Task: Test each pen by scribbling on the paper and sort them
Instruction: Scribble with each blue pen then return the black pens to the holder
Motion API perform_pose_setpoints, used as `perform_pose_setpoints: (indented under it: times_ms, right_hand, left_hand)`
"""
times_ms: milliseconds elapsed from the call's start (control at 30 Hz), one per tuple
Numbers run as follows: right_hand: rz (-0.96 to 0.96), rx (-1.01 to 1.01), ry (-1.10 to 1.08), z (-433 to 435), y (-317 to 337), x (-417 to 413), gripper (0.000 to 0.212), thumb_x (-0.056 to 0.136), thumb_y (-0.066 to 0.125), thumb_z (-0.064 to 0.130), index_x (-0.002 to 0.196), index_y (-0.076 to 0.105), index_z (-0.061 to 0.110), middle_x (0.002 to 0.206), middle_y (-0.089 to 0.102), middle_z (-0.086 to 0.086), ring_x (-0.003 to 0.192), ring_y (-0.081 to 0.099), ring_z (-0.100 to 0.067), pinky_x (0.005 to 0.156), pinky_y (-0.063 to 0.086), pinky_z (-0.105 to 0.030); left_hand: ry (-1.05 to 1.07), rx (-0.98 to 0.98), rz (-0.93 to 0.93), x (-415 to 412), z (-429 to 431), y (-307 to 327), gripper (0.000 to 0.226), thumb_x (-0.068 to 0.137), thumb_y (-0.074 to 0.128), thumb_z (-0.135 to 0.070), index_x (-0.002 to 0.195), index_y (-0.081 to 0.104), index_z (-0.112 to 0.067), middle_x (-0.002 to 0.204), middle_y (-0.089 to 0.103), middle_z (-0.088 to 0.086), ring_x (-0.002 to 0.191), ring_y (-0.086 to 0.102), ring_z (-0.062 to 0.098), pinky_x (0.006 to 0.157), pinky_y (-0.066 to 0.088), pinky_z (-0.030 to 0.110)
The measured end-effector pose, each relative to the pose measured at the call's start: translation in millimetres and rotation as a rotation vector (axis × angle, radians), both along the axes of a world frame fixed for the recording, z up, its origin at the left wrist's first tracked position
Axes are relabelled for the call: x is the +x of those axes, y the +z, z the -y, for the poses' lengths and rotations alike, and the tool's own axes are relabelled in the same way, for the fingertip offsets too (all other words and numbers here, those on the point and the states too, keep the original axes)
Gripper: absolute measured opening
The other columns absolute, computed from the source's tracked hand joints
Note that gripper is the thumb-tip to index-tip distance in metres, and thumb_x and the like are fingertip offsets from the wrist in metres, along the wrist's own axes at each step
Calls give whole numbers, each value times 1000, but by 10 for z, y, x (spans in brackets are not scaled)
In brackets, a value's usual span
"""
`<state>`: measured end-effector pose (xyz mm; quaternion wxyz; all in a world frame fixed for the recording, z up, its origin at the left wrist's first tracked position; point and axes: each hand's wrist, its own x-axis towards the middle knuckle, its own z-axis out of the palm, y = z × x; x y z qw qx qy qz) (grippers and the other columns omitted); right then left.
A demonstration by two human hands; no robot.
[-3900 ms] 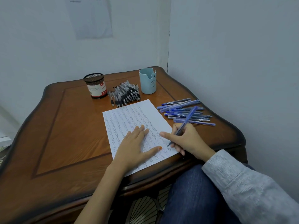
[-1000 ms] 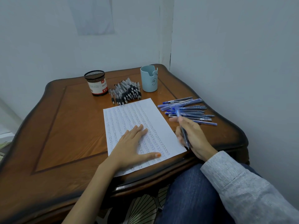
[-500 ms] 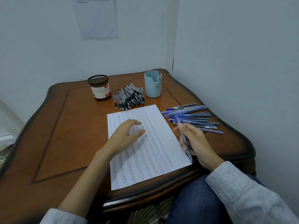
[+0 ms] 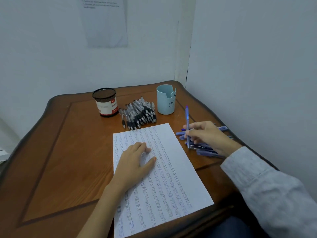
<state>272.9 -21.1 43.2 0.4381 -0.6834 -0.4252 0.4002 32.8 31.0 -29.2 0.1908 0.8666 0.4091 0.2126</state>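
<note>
head view: one blue pen lifted, two heaps left to sort

the right hand (image 4: 205,134) pinches a slim blue plastic pen (image 4: 187,124) between thumb and fingertips. the pen stands near upright just past the right edge of the white sheet of paper (image 4: 171,177), above the heap of blue pens (image 4: 205,150) lying under the palm. the left hand (image 4: 133,162) rests on the sheet's upper half, fingers loosely curled, thumb out, holding nothing.

the sheet is covered from top to bottom with columns of small scribbles, so a good many pens seem to have been tried. sorting looks far from finished, though. a bundle of clear pens with black grips (image 4: 139,114) lies just beyond the sheet's far edge, between a dark mesh pot with a red and white label (image 4: 105,103) and a pale blue plastic cup (image 4: 165,102). no pen sticks out of either holder. whether the held pen has had its test, or which heap counts as done, cannot be told.

the held pen is thin and straight, translucent blue with a brighter top end. which end carries the tip i cannot tell. it looks light and likely to roll if dropped on the brown wooden table (image 4: 68,152).
</note>
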Motion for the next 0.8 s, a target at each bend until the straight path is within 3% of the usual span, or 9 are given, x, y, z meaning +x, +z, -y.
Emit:
perform_pose_setpoints:
  times_ms: [133, 333, 567, 800]
  right_hand:
    - [273, -4, -128, -456, -2, 192, 19, 85, 69, 10, 104, 70, 4, 86, 68, -6, 69, 63, -15, 67, 53, -24]
    - [462, -62, -143, -1000, -123, 342, 27, 84, 71, 11, 109, 70, 0, 107, 67, -14, 85, 56, -18, 77, 45, -29]
    - [582, -58, -133, -1252, -291, 424, 28, 84, 71, 11, 110, 70, 1, 108, 69, -15, 92, 61, -21, 86, 48, -29]
    - [605, 51, -83, -1055, -217, 528, 21, 87, 68, 15, 105, 73, 5, 105, 68, -8, 86, 57, -15, 87, 49, -31]
  left_hand:
    - [27, 27, 13, 47, -70, 22, 57, 74, 32, -70, 101, 56, -27, 109, 50, -18, 104, 46, 4, 86, 32, 23]
    - [29, 11, 14, 33, -100, 7, 55, 81, 41, -66, 122, 53, -31, 129, 41, -25, 125, 38, 0, 98, 26, 19]
    - [36, 6, 0, 31, -106, -11, 47, 90, 49, -58, 129, 49, -32, 145, 37, -17, 135, 30, 2, 110, 22, 24]
    - [28, -1, -11, 32, -100, -9, 66, 78, 32, -71, 128, 50, -32, 144, 39, -16, 133, 33, 3, 108, 24, 24]
